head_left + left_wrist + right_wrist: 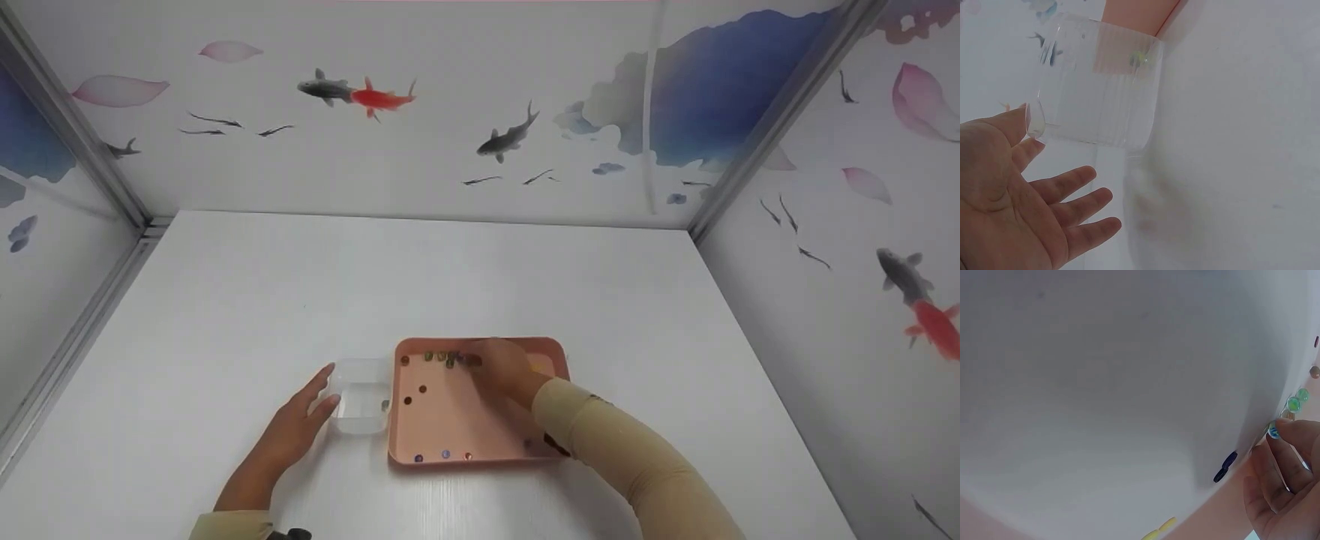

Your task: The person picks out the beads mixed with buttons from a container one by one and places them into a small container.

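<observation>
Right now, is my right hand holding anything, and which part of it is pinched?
Yes, your right hand seems to pinch a bluish marble by its round sides.

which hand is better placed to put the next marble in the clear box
Probably the right hand: it seems to pinch a blue-green glass marble along the pink tray's far side. The left hand touches the clear plastic box, holding no marble.

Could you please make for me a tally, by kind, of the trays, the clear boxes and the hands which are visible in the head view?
Tray: 1
Clear box: 1
Hands (left hand, right hand): 2
Total: 4
</observation>
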Tool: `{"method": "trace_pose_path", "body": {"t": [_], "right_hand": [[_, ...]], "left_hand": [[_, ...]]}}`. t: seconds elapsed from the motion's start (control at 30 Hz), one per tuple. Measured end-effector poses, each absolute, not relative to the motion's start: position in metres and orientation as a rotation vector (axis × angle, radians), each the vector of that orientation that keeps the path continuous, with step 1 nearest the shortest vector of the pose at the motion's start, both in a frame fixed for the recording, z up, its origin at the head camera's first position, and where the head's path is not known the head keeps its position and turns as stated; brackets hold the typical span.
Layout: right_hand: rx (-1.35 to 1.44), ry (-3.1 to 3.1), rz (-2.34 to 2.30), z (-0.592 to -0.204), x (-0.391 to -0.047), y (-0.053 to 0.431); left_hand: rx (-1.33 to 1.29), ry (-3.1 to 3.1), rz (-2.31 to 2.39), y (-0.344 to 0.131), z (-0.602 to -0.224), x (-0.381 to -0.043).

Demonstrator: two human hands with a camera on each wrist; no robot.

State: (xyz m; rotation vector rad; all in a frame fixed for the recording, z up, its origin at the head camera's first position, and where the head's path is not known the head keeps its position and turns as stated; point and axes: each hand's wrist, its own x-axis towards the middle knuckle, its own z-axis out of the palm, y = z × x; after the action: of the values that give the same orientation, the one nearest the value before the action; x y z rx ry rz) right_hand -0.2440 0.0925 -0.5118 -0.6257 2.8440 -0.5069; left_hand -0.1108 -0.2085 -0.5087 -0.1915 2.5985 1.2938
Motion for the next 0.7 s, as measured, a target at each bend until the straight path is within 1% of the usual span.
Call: {"method": "trace_pose_path", "body": {"t": [0.23, 0.47, 0.7], "right_hand": [[-0.605, 2.834, -0.494, -0.513, -0.2445, 0.092], [-0.642, 2.825, -0.538, -0.5115, -0.2452, 0.0939], [-0.578, 2.776, -0.576, -0.5082, -0.2448, 0.0966]], "left_hand": [[-0.2, 2.598, 1.292, -0.208, -0.5081, -0.1103], [-0.199, 2.6, 1.3, -0.2073, -0.5077, -0.1101], [-0.193, 2.608, 1.297, -0.2073, -0.5091, -0.111]]}}
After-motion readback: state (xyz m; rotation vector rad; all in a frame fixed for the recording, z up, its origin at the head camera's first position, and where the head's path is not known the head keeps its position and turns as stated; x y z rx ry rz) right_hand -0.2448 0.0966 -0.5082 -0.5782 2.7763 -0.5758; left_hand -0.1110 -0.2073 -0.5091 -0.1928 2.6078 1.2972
